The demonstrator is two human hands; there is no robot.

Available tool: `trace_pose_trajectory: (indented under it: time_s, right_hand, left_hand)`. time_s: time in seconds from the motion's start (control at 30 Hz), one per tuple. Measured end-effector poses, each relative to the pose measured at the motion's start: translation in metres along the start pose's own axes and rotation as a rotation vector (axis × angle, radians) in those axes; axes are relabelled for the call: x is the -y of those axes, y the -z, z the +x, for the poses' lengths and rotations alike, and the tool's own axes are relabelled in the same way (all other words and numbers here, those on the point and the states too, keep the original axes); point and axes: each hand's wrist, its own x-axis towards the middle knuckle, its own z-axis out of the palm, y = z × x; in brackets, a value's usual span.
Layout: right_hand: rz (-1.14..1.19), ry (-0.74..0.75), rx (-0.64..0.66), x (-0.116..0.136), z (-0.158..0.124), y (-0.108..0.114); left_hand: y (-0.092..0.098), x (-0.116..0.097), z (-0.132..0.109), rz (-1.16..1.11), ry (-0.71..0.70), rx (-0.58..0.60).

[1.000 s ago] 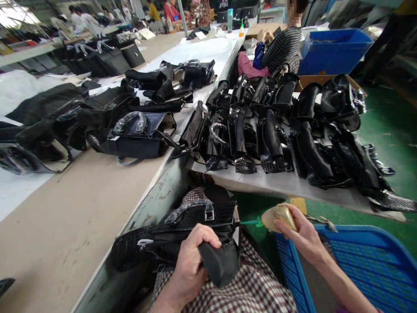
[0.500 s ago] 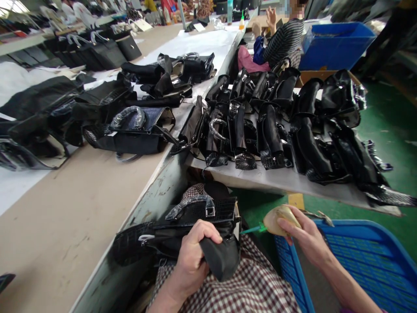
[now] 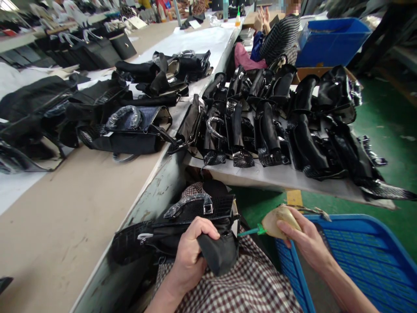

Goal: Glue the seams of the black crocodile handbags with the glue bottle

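Observation:
A black handbag (image 3: 195,213) with a croc-patterned flap and a plastic-wrapped handle rests on my lap over a checked apron. My left hand (image 3: 193,248) grips its black side panel, fingers wrapped round the material. In my right hand (image 3: 306,237) is a yellowish squeeze bottle (image 3: 276,222), held on its side with its green nozzle pointing left. The nozzle's thin tip reaches the bag's open end, at the pale lining edge; whether it touches cannot be made out.
Several black bags (image 3: 269,134) stand in rows on the table ahead, and more bags (image 3: 130,126) lie on the left-hand table (image 3: 97,208). Beside my right arm is a blue plastic basket (image 3: 365,256). A co-worker in a striped top (image 3: 282,39) sits beyond, near a blue bin (image 3: 332,41).
The view has shifted slightly. Both my hands keep their holds, and the bottle's nozzle stays at the bag's edge. The co-worker's hands have come closer together.

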Motion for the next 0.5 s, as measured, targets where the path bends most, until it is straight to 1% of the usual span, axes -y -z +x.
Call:
trace_pose_trajectory:
  time_s: [0.17,0.27,0.37,0.43,0.5]
  right_hand:
    - [-0.114,0.03,-0.101,-0.007,0.004,0.002]
    - [-0.134,0.032,-0.141,-0.01,0.003,0.001]
    - [-0.107,0.02,-0.1,-0.008,-0.002,0.001]
    - [-0.04,-0.003,-0.049,-0.005,-0.005,0.002]
    - [0.029,-0.023,-0.029,-0.003,-0.006,0.003]
  left_hand:
    - [0.0,-0.002,0.002,0.016,-0.016,-0.015]
    - [0.0,-0.001,0.001,0.014,-0.022,-0.01]
    - [0.0,0.001,0.0,0.011,-0.03,-0.001]
    - [-0.001,0.0,0.0,0.011,-0.028,-0.003]
    - [-0.001,-0.001,0.001,0.012,-0.022,-0.003]
